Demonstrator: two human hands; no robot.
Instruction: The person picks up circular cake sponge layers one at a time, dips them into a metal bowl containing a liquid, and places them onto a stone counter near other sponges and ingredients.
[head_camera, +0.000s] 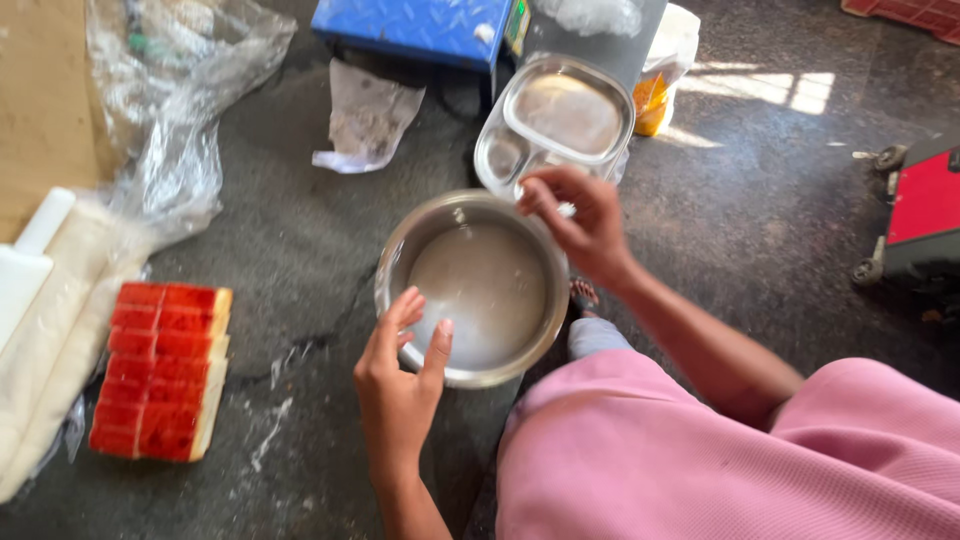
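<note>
Steel bowl (475, 288) sits between both hands: left hand (400, 375) open, cupping the near rim; right hand (580, 225) pinching the far rim.

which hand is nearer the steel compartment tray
Right. The right hand overlaps the compartment tray's near edge, above the steel pot's far rim; the left hand is at the pot's near rim.

One round steel bowl (472, 290), one steel compartment tray (553, 125), one red sliced block (160, 370), two hands (400, 385).
</note>
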